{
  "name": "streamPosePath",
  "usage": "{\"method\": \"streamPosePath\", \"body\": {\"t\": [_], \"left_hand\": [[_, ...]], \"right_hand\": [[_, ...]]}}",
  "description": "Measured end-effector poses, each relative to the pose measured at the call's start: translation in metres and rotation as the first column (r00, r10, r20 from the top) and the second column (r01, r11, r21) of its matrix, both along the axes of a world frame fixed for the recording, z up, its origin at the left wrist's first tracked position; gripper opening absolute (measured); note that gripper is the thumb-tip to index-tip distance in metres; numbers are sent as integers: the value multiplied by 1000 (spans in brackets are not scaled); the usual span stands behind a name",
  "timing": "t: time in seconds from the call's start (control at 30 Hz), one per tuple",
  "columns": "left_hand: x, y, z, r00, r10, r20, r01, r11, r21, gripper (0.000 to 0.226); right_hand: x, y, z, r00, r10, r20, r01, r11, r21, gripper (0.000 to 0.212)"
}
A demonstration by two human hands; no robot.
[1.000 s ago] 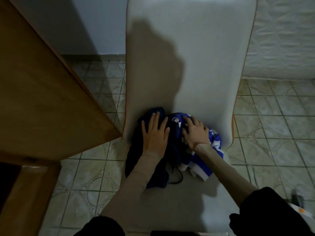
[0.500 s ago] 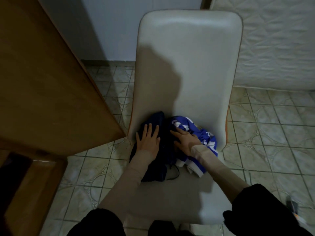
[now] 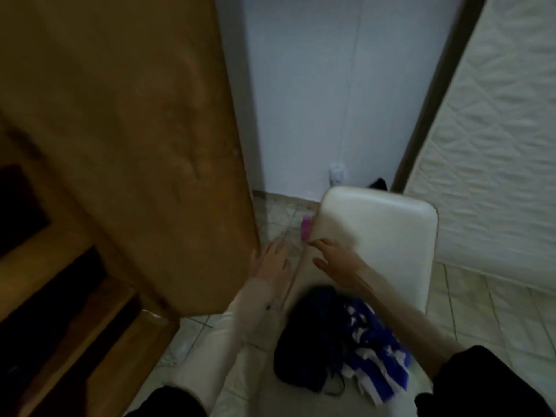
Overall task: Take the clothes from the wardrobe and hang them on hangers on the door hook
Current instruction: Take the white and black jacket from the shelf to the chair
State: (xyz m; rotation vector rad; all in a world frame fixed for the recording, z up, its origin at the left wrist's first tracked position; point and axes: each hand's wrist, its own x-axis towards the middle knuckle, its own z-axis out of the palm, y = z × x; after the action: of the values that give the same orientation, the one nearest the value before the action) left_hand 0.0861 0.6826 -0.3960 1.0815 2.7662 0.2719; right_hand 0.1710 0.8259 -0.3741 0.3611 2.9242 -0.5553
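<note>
crumpled dark and blue-white clothes, white chair

There is one view only, from the person's head, wide-angled, looking forward and steeply down. It stands close over a white chair, whose seat fills the lower middle and whose back rises toward the far wall. Both forearms enter from the bottom edge. A wooden door crowds the left half, very near the lens, and a mattress leans along the right. The frame is blurred and its edges bend.
</note>
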Motion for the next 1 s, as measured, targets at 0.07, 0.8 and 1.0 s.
{"method": "streamPosePath", "body": {"t": [0.07,0.8,1.0], "left_hand": [[-8,-21,32,998,59,-24,-59,998,12,46],[-80,-305,182,824,526,-212,-501,850,161,47],[-130,-394,207,777,575,-257,-540,818,197,45]], "right_hand": [[-12,-15,31,996,60,-61,-60,998,13,47],[-156,-278,172,801,573,-171,-542,817,199,49],[-211,-360,197,755,621,-213,-592,784,186,49]]}}
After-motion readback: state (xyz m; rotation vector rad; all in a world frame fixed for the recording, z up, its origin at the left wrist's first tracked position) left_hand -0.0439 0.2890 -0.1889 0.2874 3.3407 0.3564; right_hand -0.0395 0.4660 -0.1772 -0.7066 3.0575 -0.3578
